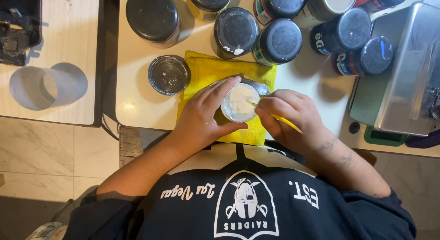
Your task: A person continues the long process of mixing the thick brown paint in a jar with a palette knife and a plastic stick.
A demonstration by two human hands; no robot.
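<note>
A small round cup [239, 102] of white paste sits on a yellow cloth [206, 72] near the front edge of the pale worktop [137, 102], directly between the two hands. The left hand [204, 116] wraps it from the left side, fingers curled over the far rim and thumb pressed against the near wall, clamped on the cup. The right hand [286, 116] lies just right of the cup, its fingers pinched together on a thin yellow stick [279, 118] whose tip dips into the paste at the cup's right rim (the other end juts out past the knuckles toward the wrist). A metal spoon bowl [259, 86] shows just behind the cup, touching the cloth.

Left of the cloth stands an open jar [169, 75] with smears of white inside. Behind the cloth is a cluster of dark-lidded jars [236, 31], and to the right a steel box [408, 79]. On a separate surface at far left lies a clear plastic cup [46, 86] on its side.
</note>
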